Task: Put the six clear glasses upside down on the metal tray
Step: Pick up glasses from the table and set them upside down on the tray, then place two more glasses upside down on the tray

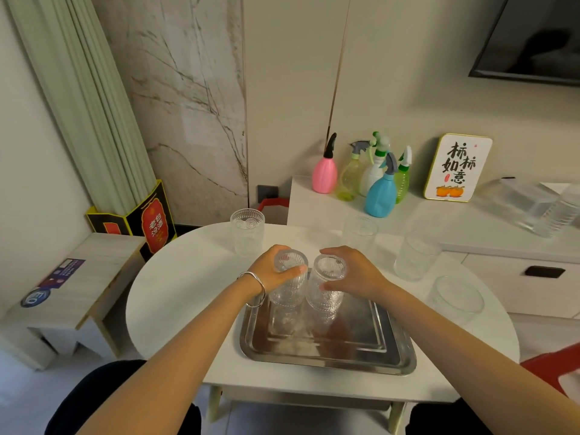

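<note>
A metal tray (pixel 361 353) lies on the white round table in front of me. Two clear glasses stand upside down at the tray's far left. My left hand (pixel 273 271) grips the left glass (pixel 287 288); my right hand (pixel 357 273) grips the right glass (pixel 324 293). The two glasses stand side by side, almost touching. Several more clear glasses stand upright on the table: one at the far left (pixel 248 232), one at the back (pixel 359 233), one to the right (pixel 414 257), and one at the near right (pixel 456 299).
The white table (pixel 175 296) has a rounded edge. Behind it a white cabinet holds several spray bottles (pixel 381 191) and a framed sign (pixel 456 167). A low wooden stool (pixel 62 296) stands to the left. A red stool corner (pixel 552 365) shows at the right.
</note>
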`<state>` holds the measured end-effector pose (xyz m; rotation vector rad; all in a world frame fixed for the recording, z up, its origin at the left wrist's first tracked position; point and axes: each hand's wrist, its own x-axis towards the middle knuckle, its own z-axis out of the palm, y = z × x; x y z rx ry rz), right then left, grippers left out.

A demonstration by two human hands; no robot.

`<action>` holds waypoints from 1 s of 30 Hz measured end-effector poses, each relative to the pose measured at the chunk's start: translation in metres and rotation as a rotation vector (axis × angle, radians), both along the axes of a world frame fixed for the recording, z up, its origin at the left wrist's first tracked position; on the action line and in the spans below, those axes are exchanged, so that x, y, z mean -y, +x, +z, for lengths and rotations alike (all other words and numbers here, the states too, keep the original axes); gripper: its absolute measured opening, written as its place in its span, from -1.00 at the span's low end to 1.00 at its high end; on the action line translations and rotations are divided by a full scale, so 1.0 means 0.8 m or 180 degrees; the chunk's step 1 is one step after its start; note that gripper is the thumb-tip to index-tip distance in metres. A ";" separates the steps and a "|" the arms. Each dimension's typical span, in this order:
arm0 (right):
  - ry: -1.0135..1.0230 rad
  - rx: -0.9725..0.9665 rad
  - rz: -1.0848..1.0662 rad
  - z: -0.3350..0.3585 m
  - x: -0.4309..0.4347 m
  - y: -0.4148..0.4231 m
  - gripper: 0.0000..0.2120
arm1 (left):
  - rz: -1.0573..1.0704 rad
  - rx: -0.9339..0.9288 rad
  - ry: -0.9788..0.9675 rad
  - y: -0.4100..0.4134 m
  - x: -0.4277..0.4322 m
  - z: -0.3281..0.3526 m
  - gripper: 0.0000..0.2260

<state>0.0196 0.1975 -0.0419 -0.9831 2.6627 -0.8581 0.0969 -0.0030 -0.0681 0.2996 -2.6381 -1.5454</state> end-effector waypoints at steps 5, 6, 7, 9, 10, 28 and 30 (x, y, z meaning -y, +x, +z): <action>-0.0124 0.0218 0.0088 -0.001 -0.002 -0.004 -0.33 | 0.0103 -0.0228 0.0033 -0.005 0.011 0.009 -0.50; -0.0209 0.0277 0.0063 0.001 -0.002 -0.005 -0.36 | 0.0234 -0.0456 0.0033 -0.007 0.017 0.015 -0.54; -0.0300 0.0331 0.0016 0.003 -0.001 -0.006 -0.40 | 0.0419 -0.0727 -0.0043 -0.008 0.026 0.022 -0.57; -0.0481 0.0456 -0.0083 0.008 0.000 -0.008 -0.50 | 0.0868 -0.1125 -0.0388 -0.015 0.049 0.031 -0.56; -0.0579 0.0541 -0.0120 0.010 0.001 -0.010 -0.54 | 0.1066 -0.1109 -0.0599 -0.021 0.063 0.033 -0.49; -0.1119 0.0954 -0.0293 0.044 -0.003 -0.015 -0.72 | 0.1639 -0.0577 0.0340 -0.064 0.103 0.064 -0.41; -0.1424 0.1214 -0.0363 0.062 -0.002 -0.016 -0.68 | 0.1499 -0.0763 0.1168 -0.060 0.083 0.096 -0.41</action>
